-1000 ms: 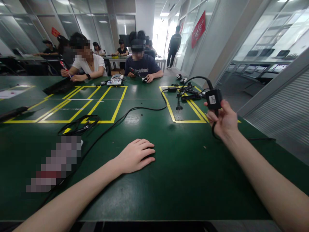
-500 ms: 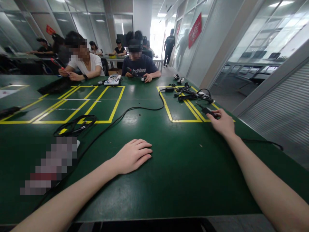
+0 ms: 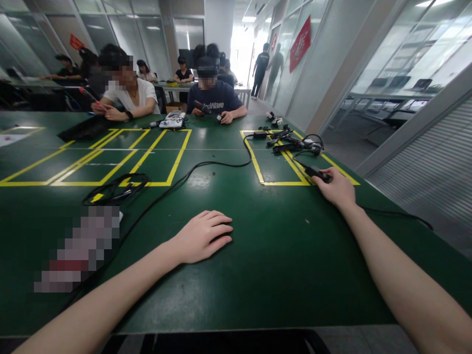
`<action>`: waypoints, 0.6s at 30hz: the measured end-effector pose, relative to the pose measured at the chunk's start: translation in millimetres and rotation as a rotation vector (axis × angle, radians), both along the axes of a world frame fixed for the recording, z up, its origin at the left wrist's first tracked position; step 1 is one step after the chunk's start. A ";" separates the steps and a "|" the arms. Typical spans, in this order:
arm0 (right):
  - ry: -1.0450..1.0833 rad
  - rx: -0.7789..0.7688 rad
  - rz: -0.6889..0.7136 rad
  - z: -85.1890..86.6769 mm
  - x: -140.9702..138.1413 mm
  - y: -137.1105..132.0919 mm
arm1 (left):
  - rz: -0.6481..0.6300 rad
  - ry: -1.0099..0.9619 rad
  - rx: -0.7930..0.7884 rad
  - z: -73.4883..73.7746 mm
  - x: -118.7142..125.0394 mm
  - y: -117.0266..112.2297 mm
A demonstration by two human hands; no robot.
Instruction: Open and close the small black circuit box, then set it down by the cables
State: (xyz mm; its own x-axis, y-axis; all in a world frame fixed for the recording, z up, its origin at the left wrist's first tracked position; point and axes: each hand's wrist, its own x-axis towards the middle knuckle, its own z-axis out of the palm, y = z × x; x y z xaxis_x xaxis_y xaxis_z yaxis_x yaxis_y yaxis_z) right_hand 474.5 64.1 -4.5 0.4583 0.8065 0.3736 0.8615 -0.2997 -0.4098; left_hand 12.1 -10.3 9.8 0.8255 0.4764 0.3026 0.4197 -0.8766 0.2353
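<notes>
My left hand (image 3: 204, 237) lies palm down on the green table (image 3: 265, 275), fingers stretched out, with nothing in it. At the right, my right hand (image 3: 337, 188) grips a small black power adapter (image 3: 313, 172) by its near end, close to the yellow tape. A thin lead (image 3: 296, 156) runs from the adapter's far end toward a tangle of black cables (image 3: 285, 143). Another black cable (image 3: 398, 212) trails from behind my right wrist toward the table's right edge. My palm hides part of the adapter.
Yellow tape (image 3: 285, 184) marks boxes on the table. A long black cable (image 3: 191, 172) crosses it; a coiled cable (image 3: 116, 191) and a blurred-out object (image 3: 79, 248) lie at left. Across sit two people, near a black tray (image 3: 83, 129) and a white device (image 3: 173, 120).
My right hand has shifted slightly left with the adapter, and the thin lead behind it now shows more bend. My left hand rests in the same place.
</notes>
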 end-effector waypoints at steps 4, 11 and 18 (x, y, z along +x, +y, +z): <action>-0.008 -0.015 -0.089 0.0 1.4 1.5 | 0.002 0.001 -0.008 1.3 -0.2 -0.6; 0.029 -0.031 0.011 -5.1 6.3 4.1 | 0.003 0.002 -0.008 0.7 -0.4 -0.5; -0.028 0.046 0.012 -14.2 13.7 10.0 | -0.002 -0.001 -0.020 0.9 -0.4 -0.5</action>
State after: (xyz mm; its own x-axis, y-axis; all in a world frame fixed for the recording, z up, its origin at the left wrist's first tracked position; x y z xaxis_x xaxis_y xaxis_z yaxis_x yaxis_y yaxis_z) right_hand 488.2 74.0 -18.7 0.4373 0.7936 0.4230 0.8762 -0.2702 -0.3990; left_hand 11.7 -10.7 10.7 0.8262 0.4807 0.2938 0.4177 -0.8726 0.2532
